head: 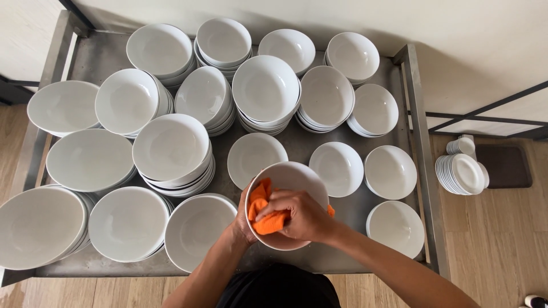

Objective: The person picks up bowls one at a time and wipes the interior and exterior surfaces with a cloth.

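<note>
Lower centre of frame: right hand [301, 215] fingers clamp an orange cloth [264, 212] inside a white bowl [291, 178]; left hand [244, 219] fingers grip the bowl's outer wall.

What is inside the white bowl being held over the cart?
Inside the white bowl is an orange cloth, pressed in by the right hand. The left hand grips the rim. Hand and cloth hide the bowl's bottom.

Both bare forearms rise from bottom centre of frame. Right hand [299, 215] curled, fingers clenched, knuckles up. Left hand [242, 219] mostly hidden, cupped, thumb showing.
</note>
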